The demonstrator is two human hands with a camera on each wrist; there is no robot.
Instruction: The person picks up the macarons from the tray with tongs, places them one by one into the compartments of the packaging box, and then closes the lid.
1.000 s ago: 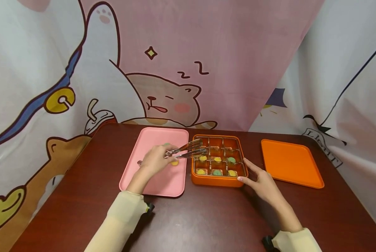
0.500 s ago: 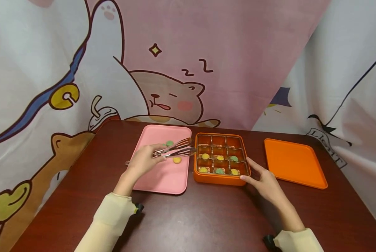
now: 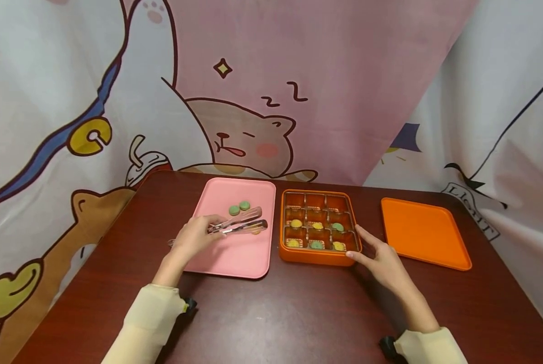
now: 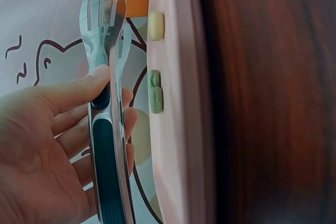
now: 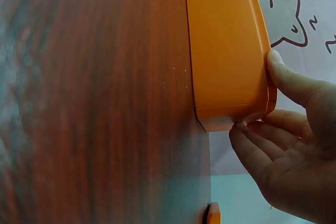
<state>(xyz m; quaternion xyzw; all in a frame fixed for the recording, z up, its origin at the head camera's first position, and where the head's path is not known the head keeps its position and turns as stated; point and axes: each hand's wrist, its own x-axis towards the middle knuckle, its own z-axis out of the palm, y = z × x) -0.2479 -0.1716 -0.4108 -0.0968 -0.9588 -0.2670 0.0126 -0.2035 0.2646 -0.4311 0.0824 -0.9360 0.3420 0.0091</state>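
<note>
1. Your left hand [image 3: 193, 237] wraps curled fingers and thumb round slotted metal tongs [image 4: 109, 145] above a pink tray [image 3: 241, 258]; the tong ends stand slightly apart, nothing between them.

2. On the tray, 1 yellow macaron [image 4: 157, 25] lies partly hidden by the tongs in the head view. An off-centre touch could send it skidding toward the rim.

3. Farther back on the tray, 2 green macarons [image 3: 234, 210] sit side by side. The broad tong ends could catch both, or shove 1 away while closing on the other.

4. Squeeze too hard and a shell, likely brittle, could crack; squeeze too lightly and it could slip out mid-carry.

5. Your right hand pinches the right front corner of the orange box [image 3: 314, 259], thumb on the rim, fingers against the side. A careless push there could slide the box and jostle the 6 macarons in its front and middle rows.

6. The box's 3 back compartments show no macaron; a low pass over the filled rows could snag the dividers.
</note>
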